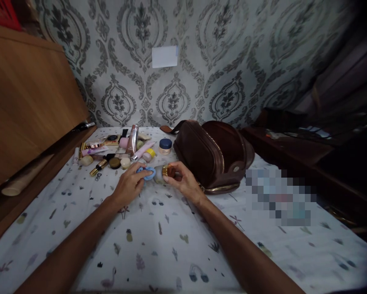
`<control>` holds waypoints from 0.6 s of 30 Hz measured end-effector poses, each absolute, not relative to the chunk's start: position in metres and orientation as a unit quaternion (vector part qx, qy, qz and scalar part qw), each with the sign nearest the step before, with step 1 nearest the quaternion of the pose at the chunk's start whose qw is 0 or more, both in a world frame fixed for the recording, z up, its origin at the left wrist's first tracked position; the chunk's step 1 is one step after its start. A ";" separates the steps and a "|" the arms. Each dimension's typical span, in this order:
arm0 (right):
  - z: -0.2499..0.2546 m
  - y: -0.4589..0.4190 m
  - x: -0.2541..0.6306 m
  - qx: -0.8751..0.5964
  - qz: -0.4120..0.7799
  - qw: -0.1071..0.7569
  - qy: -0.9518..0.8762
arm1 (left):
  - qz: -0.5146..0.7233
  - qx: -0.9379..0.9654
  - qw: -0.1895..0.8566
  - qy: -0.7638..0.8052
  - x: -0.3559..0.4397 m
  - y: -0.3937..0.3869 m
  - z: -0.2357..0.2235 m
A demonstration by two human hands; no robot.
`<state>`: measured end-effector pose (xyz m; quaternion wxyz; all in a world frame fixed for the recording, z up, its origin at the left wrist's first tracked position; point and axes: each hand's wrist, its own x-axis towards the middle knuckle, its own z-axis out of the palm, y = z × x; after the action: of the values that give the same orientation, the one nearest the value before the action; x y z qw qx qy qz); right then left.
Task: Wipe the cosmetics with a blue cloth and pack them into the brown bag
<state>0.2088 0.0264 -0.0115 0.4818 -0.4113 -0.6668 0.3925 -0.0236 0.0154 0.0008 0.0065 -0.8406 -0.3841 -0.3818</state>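
In the head view my left hand [130,180] pinches a small, crumpled light-blue cloth [147,173]. That cloth is pressed to the end of a frosted bottle [158,174], which lies sideways between my hands. My right hand [182,179] grips the bottle by its gold cap [165,170], fingers curled round it. Just behind stands a cream jar [165,146] with a dark blue lid. A brown leather bag [212,155], unzipped and gaping, sits close to my right hand.
Several cosmetics, among them a rosy-brown tube [132,141] and a gold-capped concealer [99,166], lie left of the jar. The patterned sheet [159,245] covers the surface. A wooden cabinet [30,98] borders the left; a dark ledge [281,151] runs along the right. A blurred-out patch covers something at right.
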 end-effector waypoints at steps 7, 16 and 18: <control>-0.010 0.025 0.211 -0.367 0.376 0.466 -0.712 | -0.358 -0.838 0.021 -0.411 -0.023 0.015 -0.002; -0.009 0.022 0.210 -0.367 0.346 0.487 -0.713 | -0.366 -0.865 0.046 -0.342 -0.011 0.003 0.004; -0.011 0.021 0.207 -0.375 0.359 0.499 -0.694 | -0.357 -0.863 0.047 -0.353 -0.014 0.004 0.004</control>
<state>0.2072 0.0210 -0.0106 0.4992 -0.3749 -0.6936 0.3593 -0.0137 0.0041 0.0041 0.0472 -0.8635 -0.3529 -0.3572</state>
